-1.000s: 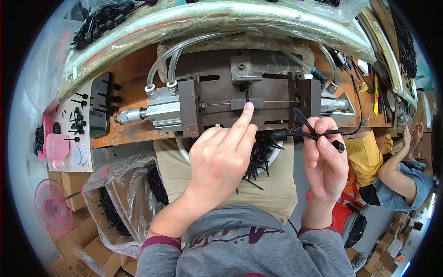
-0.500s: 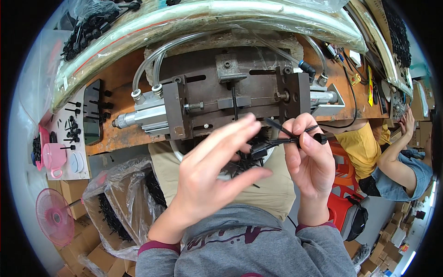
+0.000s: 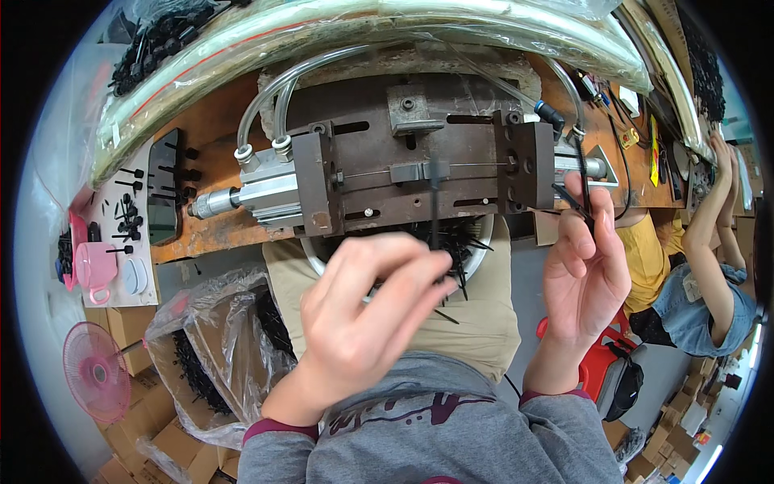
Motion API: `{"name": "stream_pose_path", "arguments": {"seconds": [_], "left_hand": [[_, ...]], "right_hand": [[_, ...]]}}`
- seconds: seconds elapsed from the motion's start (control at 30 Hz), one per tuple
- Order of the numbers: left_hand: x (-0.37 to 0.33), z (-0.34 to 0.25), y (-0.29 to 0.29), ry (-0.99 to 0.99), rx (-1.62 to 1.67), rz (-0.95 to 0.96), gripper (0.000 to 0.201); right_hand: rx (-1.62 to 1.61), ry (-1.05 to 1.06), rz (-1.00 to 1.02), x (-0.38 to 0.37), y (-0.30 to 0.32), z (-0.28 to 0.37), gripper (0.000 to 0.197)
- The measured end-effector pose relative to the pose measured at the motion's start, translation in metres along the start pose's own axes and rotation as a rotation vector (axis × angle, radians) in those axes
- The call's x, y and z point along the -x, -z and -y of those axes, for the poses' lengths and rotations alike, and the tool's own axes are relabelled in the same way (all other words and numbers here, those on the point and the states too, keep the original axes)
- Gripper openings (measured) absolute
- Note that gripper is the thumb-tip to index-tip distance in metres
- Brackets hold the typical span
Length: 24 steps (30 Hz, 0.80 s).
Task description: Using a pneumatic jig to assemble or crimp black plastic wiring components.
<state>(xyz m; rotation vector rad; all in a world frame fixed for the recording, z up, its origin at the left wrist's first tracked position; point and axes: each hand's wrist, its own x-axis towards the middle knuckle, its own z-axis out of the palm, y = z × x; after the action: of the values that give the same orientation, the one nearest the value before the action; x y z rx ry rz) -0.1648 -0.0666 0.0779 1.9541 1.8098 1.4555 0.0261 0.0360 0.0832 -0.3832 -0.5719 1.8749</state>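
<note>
My left hand (image 3: 363,310) is closed, thumb against fingers, on a thin black plastic rod (image 3: 435,214) that points up toward the fixture; motion blurs it, and its lower end is hidden in the fingers. In front of it is a brown metal fixture (image 3: 379,145) with a small grey clamp block (image 3: 407,173) at its middle. My right hand (image 3: 588,278), raised beside the fixture's right end, pinches several black rod-like parts (image 3: 586,206). Below the fixture, over my lap, a white bowl (image 3: 486,256) holds black rod parts (image 3: 461,256), partly covered by my left hand.
Air cylinders (image 3: 270,198) with clear hoses (image 3: 262,105) flank the fixture. Left stand a phone-like black slab (image 3: 165,189), loose black parts (image 3: 127,211) and a pink cup (image 3: 95,262). A plastic-lined box (image 3: 218,347) and pink fan (image 3: 97,371) sit lower left; another person (image 3: 697,274) sits right.
The black rod upright at the fixture's middle is gone from there. My left hand went from open to closed on a rod. My right hand moved right and up with its parts.
</note>
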Motion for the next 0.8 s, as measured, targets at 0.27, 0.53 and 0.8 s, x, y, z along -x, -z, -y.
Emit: {"name": "stream_pose_path", "arguments": {"seconds": [0.27, 0.53, 0.8], "left_hand": [[0.000, 0.025, -0.025, -0.132, -0.347, 0.075, 0.018], [-0.009, 0.024, -0.025, -0.095, -0.391, 0.081, 0.027], [-0.010, 0.024, -0.023, -0.114, -0.412, 0.122, 0.022]], "right_hand": [[0.215, 0.035, 0.021, 0.006, 0.004, -0.006, 0.033], [0.718, 0.292, 0.045, 0.008, -0.005, -0.014, 0.027], [1.434, 0.714, 0.239, 0.007, -0.007, -0.027, 0.032]]}}
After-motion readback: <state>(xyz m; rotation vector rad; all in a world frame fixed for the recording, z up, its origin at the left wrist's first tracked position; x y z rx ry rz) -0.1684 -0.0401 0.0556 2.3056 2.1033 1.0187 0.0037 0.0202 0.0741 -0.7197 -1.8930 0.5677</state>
